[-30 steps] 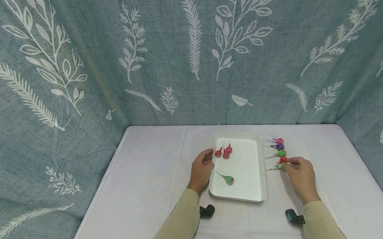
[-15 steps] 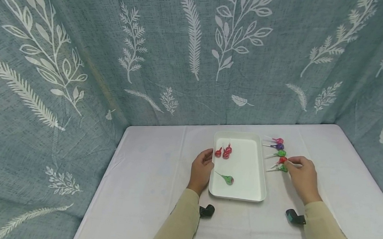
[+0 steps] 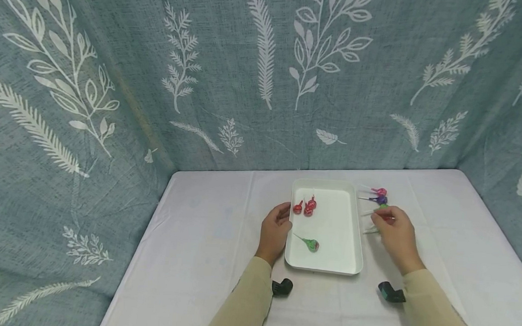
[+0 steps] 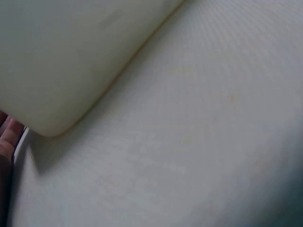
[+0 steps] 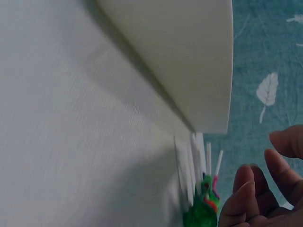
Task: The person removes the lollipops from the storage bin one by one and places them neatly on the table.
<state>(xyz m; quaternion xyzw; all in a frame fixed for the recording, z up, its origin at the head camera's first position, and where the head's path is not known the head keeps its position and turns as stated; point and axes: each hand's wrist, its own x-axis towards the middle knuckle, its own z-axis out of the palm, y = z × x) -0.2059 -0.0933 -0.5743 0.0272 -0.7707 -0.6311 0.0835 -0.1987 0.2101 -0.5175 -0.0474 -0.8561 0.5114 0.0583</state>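
Observation:
My left hand [image 3: 274,232] holds the left rim of a white rectangular tray [image 3: 356,243]. Only its fingers [image 4: 8,139] show at the edge of the left wrist view, against the tray wall [image 4: 71,61]. Above the row of lollipops to the right of the tray is my right hand [image 3: 397,236], which partly hides the red and lower green ones. In the right wrist view its thumb and forefinger are apart with nothing between them, beside a green lollipop [image 5: 201,215]. A pink lollipop [image 3: 379,191] and a purple lollipop [image 3: 381,200] lie farther back.
Inside the tray are several red lollipops [image 3: 308,211] at the back left and a green lollipop [image 3: 312,245] nearer the front. White cloth [image 3: 207,239] covers the table. A teal leaf-patterned curtain [image 3: 230,81] hangs behind and at both sides.
My right hand has moved left and slightly back from the red lollipop, now covering more of the row. The left hand and tray have stayed in place.

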